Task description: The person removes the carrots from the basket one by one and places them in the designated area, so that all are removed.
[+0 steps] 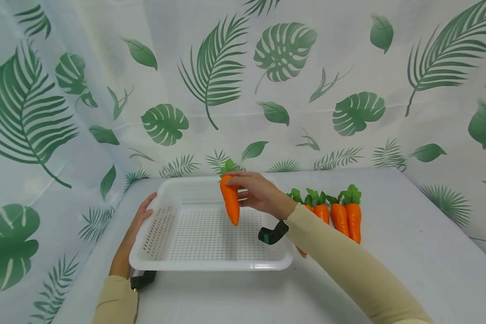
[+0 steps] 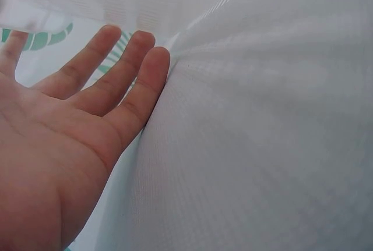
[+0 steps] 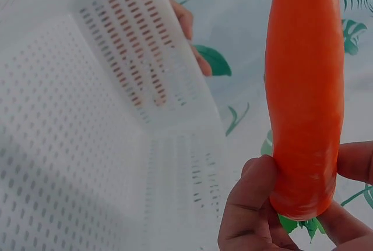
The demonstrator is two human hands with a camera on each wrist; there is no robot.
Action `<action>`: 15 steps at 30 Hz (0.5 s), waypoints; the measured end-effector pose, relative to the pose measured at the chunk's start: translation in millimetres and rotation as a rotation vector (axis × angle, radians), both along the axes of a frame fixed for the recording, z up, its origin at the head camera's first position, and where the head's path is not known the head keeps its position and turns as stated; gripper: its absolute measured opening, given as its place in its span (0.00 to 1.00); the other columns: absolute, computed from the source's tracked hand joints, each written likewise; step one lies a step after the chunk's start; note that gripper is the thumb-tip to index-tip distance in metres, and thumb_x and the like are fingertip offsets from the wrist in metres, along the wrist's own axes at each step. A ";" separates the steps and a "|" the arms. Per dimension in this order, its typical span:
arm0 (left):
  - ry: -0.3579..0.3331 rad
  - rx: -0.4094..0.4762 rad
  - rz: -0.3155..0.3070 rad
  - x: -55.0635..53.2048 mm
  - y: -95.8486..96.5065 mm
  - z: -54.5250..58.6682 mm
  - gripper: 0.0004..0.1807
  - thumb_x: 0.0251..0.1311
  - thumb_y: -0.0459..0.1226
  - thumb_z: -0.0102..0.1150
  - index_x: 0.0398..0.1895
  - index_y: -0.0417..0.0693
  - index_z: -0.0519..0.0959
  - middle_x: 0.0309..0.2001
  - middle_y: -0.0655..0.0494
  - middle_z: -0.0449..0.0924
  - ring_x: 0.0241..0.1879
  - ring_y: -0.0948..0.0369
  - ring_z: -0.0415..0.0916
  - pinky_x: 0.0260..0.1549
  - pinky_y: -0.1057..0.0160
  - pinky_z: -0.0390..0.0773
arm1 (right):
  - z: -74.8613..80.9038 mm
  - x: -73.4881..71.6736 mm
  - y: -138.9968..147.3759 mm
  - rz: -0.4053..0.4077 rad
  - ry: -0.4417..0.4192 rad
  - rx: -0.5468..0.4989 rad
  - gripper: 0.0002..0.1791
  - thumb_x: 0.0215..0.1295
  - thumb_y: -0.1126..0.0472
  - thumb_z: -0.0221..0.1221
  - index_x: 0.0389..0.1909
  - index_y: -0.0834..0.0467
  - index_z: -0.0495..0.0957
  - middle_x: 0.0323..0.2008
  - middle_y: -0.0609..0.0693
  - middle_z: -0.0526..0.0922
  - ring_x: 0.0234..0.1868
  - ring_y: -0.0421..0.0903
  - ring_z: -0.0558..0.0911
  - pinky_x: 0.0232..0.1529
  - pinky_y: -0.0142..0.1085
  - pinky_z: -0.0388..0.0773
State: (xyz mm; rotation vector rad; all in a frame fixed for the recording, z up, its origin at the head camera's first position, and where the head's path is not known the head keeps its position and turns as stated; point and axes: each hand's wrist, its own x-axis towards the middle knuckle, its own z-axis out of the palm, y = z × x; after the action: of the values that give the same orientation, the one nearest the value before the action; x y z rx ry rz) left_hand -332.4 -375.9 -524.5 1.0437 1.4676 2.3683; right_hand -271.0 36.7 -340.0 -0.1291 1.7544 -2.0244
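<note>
Over the white plastic basket (image 1: pixel 251 266) my right hand (image 1: pixel 257 191) holds an orange carrot (image 1: pixel 231 202) with green leaves at its top end. The carrot hangs tip down; in the right wrist view the thumb and fingers pinch the carrot (image 3: pixel 306 99) near its leafy end. My left hand (image 1: pixel 141 218) is at the basket's left side, its fingers by the rim. In the left wrist view the left hand (image 2: pixel 76 111) shows straight, spread fingers against the basket's outer side. Bare perforated floor shows inside the basket.
To the right of the basket several carrots (image 1: pixel 353 220) with green leaves lie side by side, some partly hidden by the right sleeve. White cloth covers the table (image 1: pixel 405 252). A leaf-printed curtain (image 1: pixel 235 90) hangs behind and at both sides.
</note>
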 end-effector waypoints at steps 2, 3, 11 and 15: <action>-0.008 -0.002 -0.008 -12.1 -9.9 -14.8 0.24 0.84 0.35 0.50 0.77 0.61 0.73 0.66 0.60 0.79 0.60 0.62 0.80 0.56 0.66 0.80 | 0.5 1.0 3.5 -0.002 0.003 -0.003 0.27 0.78 0.62 0.61 0.75 0.59 0.74 0.64 0.61 0.76 0.56 0.62 0.79 0.57 0.50 0.79; -0.007 0.002 -0.005 -12.5 -10.7 -16.2 0.25 0.84 0.33 0.47 0.78 0.59 0.72 0.66 0.59 0.79 0.60 0.62 0.80 0.56 0.65 0.80 | 0.4 1.1 5.4 -0.003 0.005 -0.005 0.27 0.78 0.62 0.60 0.75 0.59 0.74 0.64 0.61 0.75 0.56 0.62 0.79 0.57 0.50 0.79; -0.035 -0.076 0.082 -13.1 -18.5 -20.3 0.28 0.83 0.30 0.44 0.77 0.65 0.73 0.68 0.61 0.77 0.62 0.63 0.78 0.59 0.64 0.79 | 0.9 3.1 18.5 -0.031 -0.004 -0.014 0.27 0.79 0.60 0.59 0.76 0.59 0.72 0.66 0.61 0.74 0.61 0.62 0.76 0.62 0.53 0.77; -0.058 0.013 0.005 -10.4 -14.4 -15.7 0.26 0.83 0.29 0.46 0.76 0.60 0.74 0.66 0.57 0.78 0.60 0.61 0.80 0.57 0.64 0.80 | 2.2 5.1 25.9 -0.044 -0.006 -0.017 0.27 0.80 0.60 0.59 0.76 0.58 0.73 0.66 0.61 0.74 0.60 0.62 0.77 0.61 0.52 0.78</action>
State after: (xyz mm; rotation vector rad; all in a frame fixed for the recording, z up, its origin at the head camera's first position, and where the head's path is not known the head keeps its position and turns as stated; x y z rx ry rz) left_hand -342.8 -390.4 -540.1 0.9664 1.4386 2.3932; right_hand -265.9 62.7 -337.8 -0.0906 1.7514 -2.0696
